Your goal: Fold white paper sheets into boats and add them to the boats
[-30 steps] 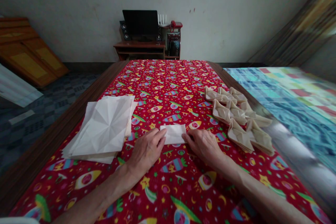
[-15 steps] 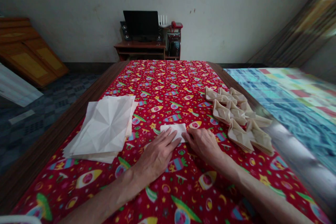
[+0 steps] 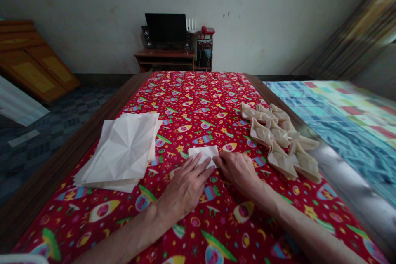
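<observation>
A small folded white paper (image 3: pixel 208 151) lies flat on the red patterned cloth (image 3: pixel 198 103) in front of me. My left hand (image 3: pixel 188 182) rests over its near left part, with fingers stretched out and pressing down. Curled at the paper's right edge is my right hand (image 3: pixel 237 169), its thumb and fingertips closed on that edge. To the left, creased white sheets (image 3: pixel 128 148) lie in a loose stack. Several folded cream paper pieces (image 3: pixel 260 133) sit grouped at the right.
The cloth covers a table with a brown wooden border (image 3: pixel 93 132). Beyond its far end stand a desk (image 3: pixel 165 54) with a monitor (image 3: pixel 166 29) and a red telephone (image 3: pixel 208 30). A bed with checked bedding (image 3: pixel 328 107) is at the right, a wooden cabinet (image 3: pixel 37 62) at the left.
My left hand has slid slightly down and left, its fingers a little more spread on the paper. The right hand stays almost in place at the paper's right edge.
</observation>
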### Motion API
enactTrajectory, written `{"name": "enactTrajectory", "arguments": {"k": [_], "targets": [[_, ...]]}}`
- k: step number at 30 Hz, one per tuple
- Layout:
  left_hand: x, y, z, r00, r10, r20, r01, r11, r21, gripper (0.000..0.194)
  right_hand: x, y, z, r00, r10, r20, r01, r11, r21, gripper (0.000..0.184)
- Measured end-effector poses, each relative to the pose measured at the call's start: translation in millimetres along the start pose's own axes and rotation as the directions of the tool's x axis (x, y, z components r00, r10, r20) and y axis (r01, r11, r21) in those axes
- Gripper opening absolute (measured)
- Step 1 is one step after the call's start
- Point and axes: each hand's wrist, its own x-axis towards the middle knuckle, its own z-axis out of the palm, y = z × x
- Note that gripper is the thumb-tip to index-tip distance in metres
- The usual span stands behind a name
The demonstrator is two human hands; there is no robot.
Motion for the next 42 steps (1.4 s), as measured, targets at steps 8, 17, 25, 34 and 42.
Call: {"name": "enactTrajectory", "arguments": {"k": [8, 17, 25, 34, 42], "targets": [[-1, 1, -2.0, 1.0, -0.015, -0.005, 0.015, 0.999, -0.029, 0.042, -18, 1, -1, 0.931, -0.208, -0.3, 0.222, 0.975, 0.013, 0.025], [0, -3, 1.1, 0.998, 0.013, -0.062, -0.014, 1.0, -0.007, 0.04, -57, -4, 10, 0.863, -0.47, -0.184, 0.494, 0.862, 0.115, 0.064], [-25, -16, -9.6, 0.998, 0.008, -0.069, -0.002, 0.996, 0.086, 0.037, -56, 8, 2, 0.859, -0.496, -0.128, 0.504, 0.863, 0.038, 0.054], [-5, -13, -6.6, 0.998, 0.031, -0.051, -0.024, 0.992, 0.123, 0.038, -26, -4, 5, 0.838, -0.488, -0.244, 0.518, 0.853, 0.071, 0.036], [-1, -23, -0.9, 0.996, -0.082, -0.042, 0.088, 0.982, 0.166, 0.044, -14, 15, 11, 0.899, -0.398, -0.183, 0.419, 0.903, 0.094, 0.038]]}}
